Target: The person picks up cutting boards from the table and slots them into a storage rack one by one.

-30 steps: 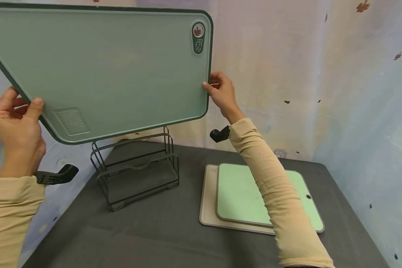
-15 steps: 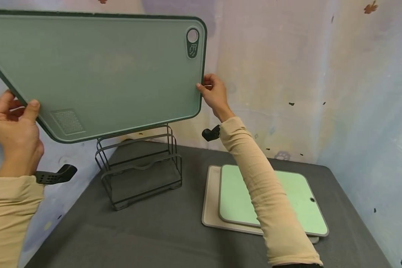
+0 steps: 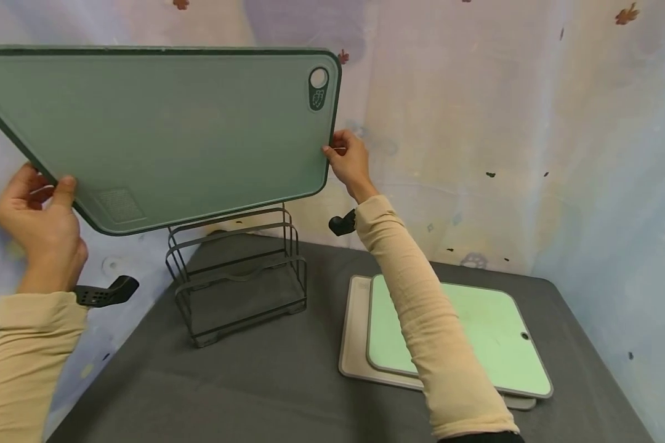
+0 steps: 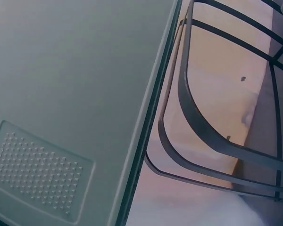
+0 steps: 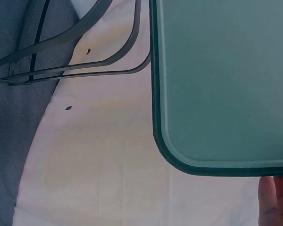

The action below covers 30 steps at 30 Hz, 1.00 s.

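Both hands are holding the board (image 3: pixel 161 132) upright in the air directly above the rack (image 3: pixel 238 274). Left hand (image 3: pixel 41 224) is pinching its lower left corner; right hand (image 3: pixel 346 161) is gripping the right edge, keeping it level over the slots.

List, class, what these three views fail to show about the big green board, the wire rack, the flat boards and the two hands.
- Large green cutting board: head view, left corner cut off by the frame edge.
- Wire rack: head view, top hidden behind the board.
- Two stacked boards on the table: head view, partly hidden by the right sleeve.
- Left hand: absent from the left wrist view.
- Right hand: right wrist view shows only fingertips at the frame edge.
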Tool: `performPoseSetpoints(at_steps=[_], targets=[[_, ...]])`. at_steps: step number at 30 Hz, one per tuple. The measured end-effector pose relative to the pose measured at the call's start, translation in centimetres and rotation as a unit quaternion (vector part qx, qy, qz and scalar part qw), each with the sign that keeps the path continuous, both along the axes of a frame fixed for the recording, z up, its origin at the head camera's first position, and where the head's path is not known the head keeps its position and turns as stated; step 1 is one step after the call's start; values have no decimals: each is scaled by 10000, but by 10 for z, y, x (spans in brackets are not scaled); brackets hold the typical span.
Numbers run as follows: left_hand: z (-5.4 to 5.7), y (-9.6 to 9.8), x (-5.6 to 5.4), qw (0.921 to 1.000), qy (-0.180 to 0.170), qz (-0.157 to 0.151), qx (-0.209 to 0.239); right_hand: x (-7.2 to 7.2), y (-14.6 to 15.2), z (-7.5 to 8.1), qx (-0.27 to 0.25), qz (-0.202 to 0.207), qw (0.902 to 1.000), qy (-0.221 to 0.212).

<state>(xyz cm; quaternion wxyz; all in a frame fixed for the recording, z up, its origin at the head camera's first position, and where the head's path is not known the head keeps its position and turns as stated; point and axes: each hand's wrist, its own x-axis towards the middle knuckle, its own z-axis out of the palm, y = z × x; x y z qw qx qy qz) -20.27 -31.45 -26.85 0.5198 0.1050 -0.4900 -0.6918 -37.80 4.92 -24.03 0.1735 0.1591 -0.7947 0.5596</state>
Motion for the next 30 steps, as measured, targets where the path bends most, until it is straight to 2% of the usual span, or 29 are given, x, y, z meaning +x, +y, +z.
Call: performPoseSetpoints(at_steps=[4,11,20,30], targets=[[-2,4,0,10000,13,54,-12,-2,0,-4,-4,-26,10000,-34],[-7,10,-2,9997,-108,-42,234,-4,4,-13,-17,-128,9998,-176],[-17,5,-7,9966,326,-111,754,-9,4,-30,27,-121,9996,-248],[-33,6,-3,9971,127,-79,750,-6,4,-50,180,-16,9991,-383]])
